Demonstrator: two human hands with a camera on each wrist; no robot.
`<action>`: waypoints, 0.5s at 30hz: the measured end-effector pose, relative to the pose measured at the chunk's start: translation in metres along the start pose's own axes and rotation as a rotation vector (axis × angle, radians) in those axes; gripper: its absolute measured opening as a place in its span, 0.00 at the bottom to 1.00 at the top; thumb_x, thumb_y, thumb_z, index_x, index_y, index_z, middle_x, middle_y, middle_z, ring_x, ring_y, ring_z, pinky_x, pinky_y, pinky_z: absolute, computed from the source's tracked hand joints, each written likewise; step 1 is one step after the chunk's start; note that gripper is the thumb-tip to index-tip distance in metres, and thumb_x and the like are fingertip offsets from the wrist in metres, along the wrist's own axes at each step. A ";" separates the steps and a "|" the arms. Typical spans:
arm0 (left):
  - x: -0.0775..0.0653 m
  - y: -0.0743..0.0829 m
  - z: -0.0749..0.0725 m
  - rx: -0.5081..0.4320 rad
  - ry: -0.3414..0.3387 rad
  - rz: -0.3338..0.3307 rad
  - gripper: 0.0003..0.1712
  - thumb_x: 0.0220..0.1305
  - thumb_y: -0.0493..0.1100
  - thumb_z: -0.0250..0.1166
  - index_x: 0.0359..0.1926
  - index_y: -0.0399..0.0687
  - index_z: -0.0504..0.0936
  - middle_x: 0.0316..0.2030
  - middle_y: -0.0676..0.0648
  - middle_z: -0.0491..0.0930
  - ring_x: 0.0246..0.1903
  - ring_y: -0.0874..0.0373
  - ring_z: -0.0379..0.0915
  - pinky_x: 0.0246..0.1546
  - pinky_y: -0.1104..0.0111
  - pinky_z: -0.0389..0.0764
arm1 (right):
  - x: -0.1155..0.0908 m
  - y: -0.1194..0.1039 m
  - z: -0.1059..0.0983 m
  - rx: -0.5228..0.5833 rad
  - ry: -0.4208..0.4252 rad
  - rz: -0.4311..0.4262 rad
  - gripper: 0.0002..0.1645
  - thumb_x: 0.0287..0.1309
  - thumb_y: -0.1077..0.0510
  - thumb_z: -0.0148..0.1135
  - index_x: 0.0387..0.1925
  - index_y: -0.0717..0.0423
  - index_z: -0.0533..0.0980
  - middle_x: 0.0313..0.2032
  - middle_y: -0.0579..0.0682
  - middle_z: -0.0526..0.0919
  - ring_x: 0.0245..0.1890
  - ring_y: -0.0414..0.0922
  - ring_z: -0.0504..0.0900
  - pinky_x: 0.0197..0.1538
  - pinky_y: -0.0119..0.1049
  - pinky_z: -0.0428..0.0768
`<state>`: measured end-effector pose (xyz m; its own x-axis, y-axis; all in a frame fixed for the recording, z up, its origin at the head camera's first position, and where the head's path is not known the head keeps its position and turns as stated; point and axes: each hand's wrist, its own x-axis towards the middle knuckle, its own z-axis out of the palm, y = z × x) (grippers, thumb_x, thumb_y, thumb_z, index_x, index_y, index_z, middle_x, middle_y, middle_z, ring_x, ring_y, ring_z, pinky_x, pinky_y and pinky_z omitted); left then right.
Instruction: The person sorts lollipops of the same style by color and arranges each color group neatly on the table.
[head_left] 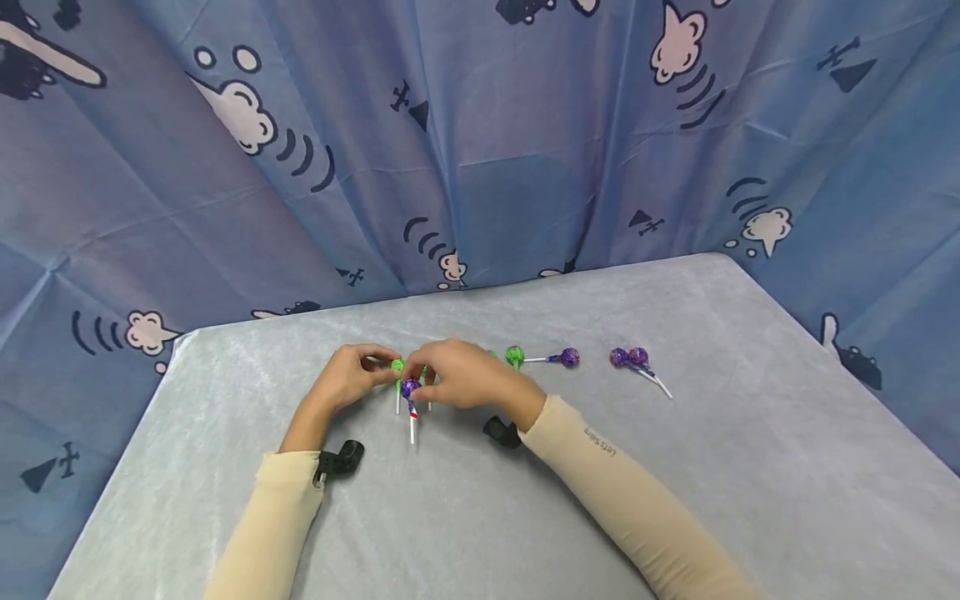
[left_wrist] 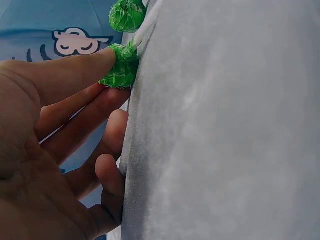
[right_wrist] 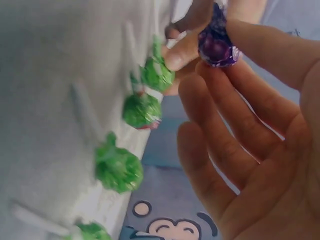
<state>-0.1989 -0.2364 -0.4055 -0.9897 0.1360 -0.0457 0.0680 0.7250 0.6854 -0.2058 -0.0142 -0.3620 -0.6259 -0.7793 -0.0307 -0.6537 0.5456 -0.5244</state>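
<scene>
In the head view my left hand (head_left: 347,382) pinches a green-wrapped lollipop (head_left: 397,365) by its head, the stick pointing toward me. The left wrist view has the thumb on one side of this green lollipop (left_wrist: 122,70) and fingertips on the other. Close beside it, my right hand (head_left: 468,377) holds a purple-wrapped lollipop (head_left: 410,389) between thumb and fingers, its white stick hanging down. The right wrist view gives the purple wrapper (right_wrist: 218,49) up close, raised over the table. Another green lollipop (right_wrist: 142,111) lies right next to the one in my left hand.
Further along the row are a green lollipop (right_wrist: 120,170) and one more green head (right_wrist: 91,232). To the right lie a green lollipop (head_left: 514,356), a purple lollipop (head_left: 571,357) and two purple ones (head_left: 638,357) with crossed sticks. A patterned blue curtain (head_left: 510,200) hangs behind the table (head_left: 450,517).
</scene>
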 end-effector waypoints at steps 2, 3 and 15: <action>0.000 0.000 0.001 -0.005 0.003 0.006 0.16 0.61 0.43 0.71 0.50 0.47 0.87 0.46 0.43 0.87 0.43 0.51 0.81 0.41 0.66 0.77 | 0.001 0.000 0.004 -0.017 -0.015 0.005 0.14 0.62 0.49 0.68 0.49 0.43 0.82 0.44 0.37 0.85 0.40 0.33 0.81 0.44 0.31 0.78; 0.000 0.000 0.001 -0.008 0.005 0.004 0.15 0.61 0.43 0.71 0.50 0.47 0.87 0.45 0.43 0.87 0.42 0.52 0.81 0.40 0.66 0.76 | 0.002 0.000 0.006 -0.026 -0.020 0.001 0.14 0.62 0.49 0.68 0.49 0.43 0.82 0.44 0.37 0.85 0.40 0.33 0.81 0.44 0.31 0.77; 0.000 0.001 -0.001 -0.001 -0.008 -0.015 0.15 0.63 0.42 0.69 0.50 0.48 0.87 0.46 0.43 0.87 0.44 0.51 0.82 0.42 0.62 0.78 | 0.006 -0.006 0.023 -0.073 -0.035 0.006 0.12 0.62 0.47 0.68 0.47 0.41 0.83 0.40 0.36 0.86 0.40 0.32 0.81 0.44 0.32 0.78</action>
<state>-0.1986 -0.2363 -0.4046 -0.9895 0.1307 -0.0616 0.0532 0.7261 0.6855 -0.1962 -0.0295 -0.3792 -0.6158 -0.7853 -0.0640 -0.6799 0.5706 -0.4606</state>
